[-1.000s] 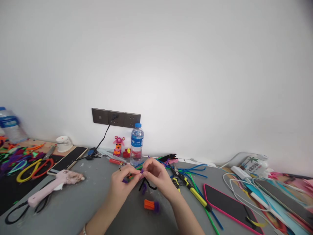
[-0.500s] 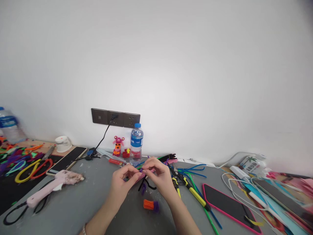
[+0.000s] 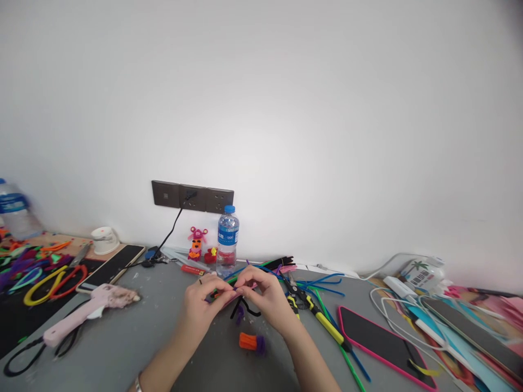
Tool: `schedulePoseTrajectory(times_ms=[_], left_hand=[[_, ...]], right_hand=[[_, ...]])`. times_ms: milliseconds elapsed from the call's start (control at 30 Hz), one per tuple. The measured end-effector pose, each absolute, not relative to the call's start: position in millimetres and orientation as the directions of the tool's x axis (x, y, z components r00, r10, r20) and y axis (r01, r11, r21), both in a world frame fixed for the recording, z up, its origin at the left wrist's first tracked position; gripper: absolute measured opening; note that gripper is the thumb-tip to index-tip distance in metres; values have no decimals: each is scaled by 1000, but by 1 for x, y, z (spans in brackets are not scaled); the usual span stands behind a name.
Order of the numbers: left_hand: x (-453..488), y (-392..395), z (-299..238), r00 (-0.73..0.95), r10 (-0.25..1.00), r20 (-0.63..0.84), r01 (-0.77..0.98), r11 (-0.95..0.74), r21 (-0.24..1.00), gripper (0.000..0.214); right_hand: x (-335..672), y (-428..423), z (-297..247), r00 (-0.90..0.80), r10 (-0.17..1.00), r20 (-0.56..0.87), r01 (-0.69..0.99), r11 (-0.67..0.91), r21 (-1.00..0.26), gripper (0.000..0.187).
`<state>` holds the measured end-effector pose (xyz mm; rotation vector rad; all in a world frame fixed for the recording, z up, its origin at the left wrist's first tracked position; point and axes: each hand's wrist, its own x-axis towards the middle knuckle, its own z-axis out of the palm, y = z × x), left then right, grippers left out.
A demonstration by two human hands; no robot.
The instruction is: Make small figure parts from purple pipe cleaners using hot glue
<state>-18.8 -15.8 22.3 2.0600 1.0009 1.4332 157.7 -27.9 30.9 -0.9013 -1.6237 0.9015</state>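
My left hand and my right hand meet above the middle of the grey table, thumb and forefinger pinched on each. Between their fingertips is a pink pipe cleaner, mostly hidden by the fingers. Just below lies a bent black pipe cleaner, beside a small purple piece. Nearer to me, between my forearms, rests a short orange coil joined to a purple coil.
Yellow-handled pliers, blue pipe cleaners and a pink-edged phone lie to the right. A water bottle and a pipe-cleaner figure stand behind. A pink glue gun, scissors and another phone are left.
My hands stay pinched together, with the fingers shifted slightly; my left hand has turned a little, so a dark ring now shows. Nothing on the table has visibly moved.
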Motion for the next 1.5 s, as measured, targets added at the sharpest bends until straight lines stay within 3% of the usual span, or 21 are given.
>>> schedulePoseTrajectory(times_ms=[367, 700, 1000, 1500], left_hand=[[-19, -14, 18, 255, 629, 734, 336, -770, 542, 16], [-19, -8, 15, 283, 516, 809, 370, -837, 404, 13], [-17, -10, 12, 351, 526, 774, 381, -836, 396, 12], [-17, -6, 3, 367, 639, 676, 441, -760, 478, 12]], right_hand=[[159, -35, 36, -315, 896, 312, 135, 368, -920, 16], [160, -30, 32, -270, 910, 315, 145, 362, -921, 11], [160, -35, 33, -347, 914, 211, 91, 257, -962, 19], [157, -28, 25, -281, 939, 197, 87, 229, -970, 21]])
